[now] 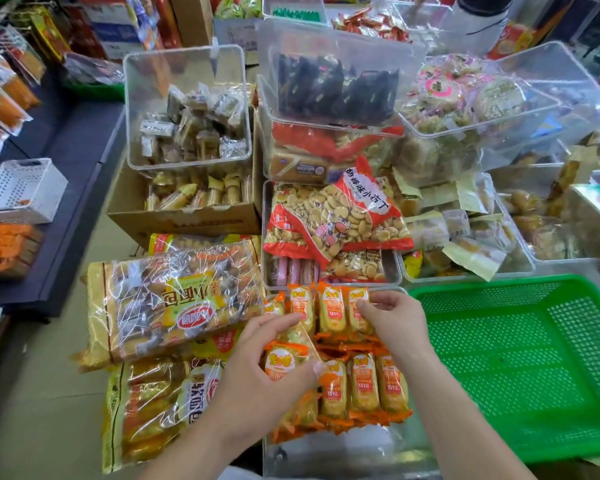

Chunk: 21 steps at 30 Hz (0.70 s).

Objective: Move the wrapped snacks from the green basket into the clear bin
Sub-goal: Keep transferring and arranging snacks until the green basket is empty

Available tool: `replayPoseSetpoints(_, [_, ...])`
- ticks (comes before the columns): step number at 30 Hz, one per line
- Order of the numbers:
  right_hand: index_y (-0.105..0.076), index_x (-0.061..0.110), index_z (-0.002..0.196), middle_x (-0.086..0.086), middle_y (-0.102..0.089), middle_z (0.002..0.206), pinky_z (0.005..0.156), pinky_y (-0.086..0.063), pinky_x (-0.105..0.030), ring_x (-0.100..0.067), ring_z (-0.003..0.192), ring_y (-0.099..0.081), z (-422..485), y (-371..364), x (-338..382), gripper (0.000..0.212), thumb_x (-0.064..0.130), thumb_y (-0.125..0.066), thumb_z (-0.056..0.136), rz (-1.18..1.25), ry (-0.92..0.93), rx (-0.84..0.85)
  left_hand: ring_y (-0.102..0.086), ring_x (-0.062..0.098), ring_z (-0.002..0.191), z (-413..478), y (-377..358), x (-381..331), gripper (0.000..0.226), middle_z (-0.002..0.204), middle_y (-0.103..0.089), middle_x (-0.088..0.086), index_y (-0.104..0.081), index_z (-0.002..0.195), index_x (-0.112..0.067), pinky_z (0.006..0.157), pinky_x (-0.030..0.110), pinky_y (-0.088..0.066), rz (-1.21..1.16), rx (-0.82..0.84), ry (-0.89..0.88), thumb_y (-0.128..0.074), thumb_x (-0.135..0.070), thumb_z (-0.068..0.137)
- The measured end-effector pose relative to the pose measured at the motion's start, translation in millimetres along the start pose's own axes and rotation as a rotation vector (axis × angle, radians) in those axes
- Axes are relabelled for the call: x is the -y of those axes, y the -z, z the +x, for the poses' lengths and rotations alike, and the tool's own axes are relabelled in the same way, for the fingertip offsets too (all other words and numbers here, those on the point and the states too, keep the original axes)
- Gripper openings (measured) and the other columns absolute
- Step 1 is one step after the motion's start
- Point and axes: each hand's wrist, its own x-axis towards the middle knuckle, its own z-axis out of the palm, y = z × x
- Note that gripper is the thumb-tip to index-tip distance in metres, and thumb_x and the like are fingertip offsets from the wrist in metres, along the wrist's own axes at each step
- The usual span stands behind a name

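Green basket [499,358] at 3 o'clock of the hands, no packets visible on its mesh. The wrapped snacks [364,382] are in the clear bin [326,459] at 6 o'clock of the view: two rows, each packet's long axis running 12 to 6.

Left hand [257,382] holds one loose packet [281,362] over the bin's 9 o'clock side. The thumb is on its right edge, the forefinger is stretched past it toward 12, and the other fingers are hidden behind it. This packet sits askew and is not lined up with the rows.

Right hand [395,323] has bent fingers on a far-row packet. I cannot tell whether they pinch or only press.

Judgement: the transfer looks nearly complete. The next move depends on turning the loose packet to the 12–6 axis and seating it at the 9 o'clock end of the near row. The left hand is the nearer one.
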Motion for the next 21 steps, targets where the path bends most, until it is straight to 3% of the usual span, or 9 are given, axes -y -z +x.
replayPoseSetpoints(2, [-0.075, 0.017, 0.112, 0.006, -0.073, 0.096, 0.090, -0.060, -0.042, -0.012, 0.091, -0.068, 0, -3, 1, 0.032, 0.034, -0.081, 0.086, -0.042, 0.016, -0.006, -0.038, -0.028, 0.120, 0, 1, 0, 0.053, 0.127, -0.045, -0.041, -0.060, 0.128, -0.051, 0.083, -0.001, -0.037, -0.014, -0.004, 0.000, -0.084, -0.040, 0.082])
replayPoseSetpoints(6, [-0.075, 0.017, 0.110, 0.010, -0.070, 0.094, 0.088, -0.057, -0.035, -0.009, 0.089, -0.065, -2, -3, 4, 0.029, 0.037, -0.079, 0.088, -0.083, 0.032, -0.033, -0.039, -0.028, 0.120, 0, 1, -1, 0.053, 0.126, -0.046, -0.042, -0.060, 0.128, -0.052, 0.087, 0.006, -0.037, -0.017, -0.015, -0.005, -0.084, -0.041, 0.082])
replayPoseSetpoints(10, [-0.075, 0.022, 0.108, 0.011, -0.071, 0.095, 0.085, -0.059, -0.038, -0.009, 0.089, -0.067, -9, 3, 5, 0.026, 0.040, -0.074, 0.090, -0.100, 0.039, -0.058, -0.039, -0.028, 0.119, -1, 1, -4, 0.052, 0.121, -0.045, -0.047, -0.059, 0.126, -0.052, 0.086, 0.005, -0.038, -0.030, -0.012, -0.011, -0.084, -0.040, 0.082])
replayPoseSetpoints(15, [-0.075, 0.028, 0.102, 0.012, -0.073, 0.091, 0.077, -0.053, -0.027, -0.009, 0.091, -0.069, -38, 20, 14, 0.013, 0.037, -0.070, 0.094, -0.042, 0.124, -0.060, -0.042, -0.023, 0.123, -3, -2, -8, 0.054, 0.127, -0.047, -0.043, -0.059, 0.129, -0.052, 0.091, 0.009, -0.038, -0.020, 0.012, -0.042, -0.085, -0.039, 0.083])
replayPoseSetpoints(18, [-0.078, 0.030, 0.100, 0.010, -0.077, 0.086, 0.070, -0.060, -0.029, -0.008, 0.081, -0.072, -72, 29, 30, 0.010, 0.036, -0.074, 0.094, 0.072, 0.150, 0.121, -0.045, -0.019, 0.126, -3, -9, -11, 0.056, 0.130, -0.050, -0.038, -0.060, 0.131, -0.048, 0.091, 0.003, -0.041, -0.005, 0.025, -0.084, -0.086, -0.035, 0.083])
replayPoseSetpoints(21, [-0.078, 0.022, 0.106, 0.004, -0.078, 0.085, 0.063, -0.061, -0.031, -0.011, 0.075, -0.073, -101, 39, 43, 0.014, 0.030, -0.071, 0.097, 0.235, 0.024, 0.502, -0.046, -0.014, 0.130, -4, -18, -14, 0.058, 0.134, -0.052, -0.035, -0.060, 0.133, -0.048, 0.094, 0.002, -0.039, 0.020, 0.045, -0.133, -0.086, -0.031, 0.084])
